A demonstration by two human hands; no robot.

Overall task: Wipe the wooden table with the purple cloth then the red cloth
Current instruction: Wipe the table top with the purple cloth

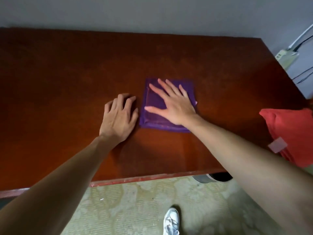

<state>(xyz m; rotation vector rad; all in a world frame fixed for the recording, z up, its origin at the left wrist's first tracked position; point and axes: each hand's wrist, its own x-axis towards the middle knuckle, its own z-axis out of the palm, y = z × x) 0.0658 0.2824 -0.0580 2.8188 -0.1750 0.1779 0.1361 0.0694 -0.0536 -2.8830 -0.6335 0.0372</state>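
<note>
Grey wall (pixel 152 12) backs a reddish wooden table (pixel 67 73) that fills most of the view. Near its middle lies the purple cloth (pixel 152 119), folded into a square. The right hand (pixel 174 106) rests flat on top of it, fingers (pixel 162 85) straight and spread, their tips near the cloth's far edge and the thumb stretched toward its left edge. The left hand (pixel 118 116) lies on the bare table just left of the cloth, fingers loosely curled, holding nothing; whether it touches the cloth's edge cannot be told. The red cloth (pixel 291 133) sits at the table's right edge, well apart from both hands. Below, a white shoe (pixel 171 221) stands on the pale patterned floor (pixel 135 209).
</note>
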